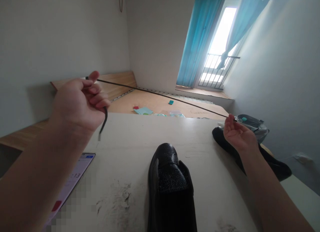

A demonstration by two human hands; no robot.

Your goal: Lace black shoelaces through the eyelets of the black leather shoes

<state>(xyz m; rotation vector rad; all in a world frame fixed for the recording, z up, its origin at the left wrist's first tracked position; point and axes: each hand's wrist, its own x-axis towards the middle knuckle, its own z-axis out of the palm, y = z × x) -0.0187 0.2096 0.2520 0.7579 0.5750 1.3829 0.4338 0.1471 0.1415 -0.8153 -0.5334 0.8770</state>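
Observation:
A thin dark shoelace (160,94) is stretched in the air above the white table, sloping down from left to right. My left hand (81,103) is closed on one end, and a short tail of the lace hangs below its fingers. Lower down, at the right, my right hand (238,133) pinches the other end between thumb and fingers. Below and between the hands stands a black leather shoe (172,175), toe pointing away, with no lace visible in it. A second black shoe (277,163) lies at the right, partly hidden behind my right hand and forearm.
The white table (125,138) has dark scuffs near its front. A phone (78,173) with a lit screen lies under my left forearm. Beyond the table is a wooden bed (200,107) with small packets on it. A grey bag (258,125) sits behind the right shoe.

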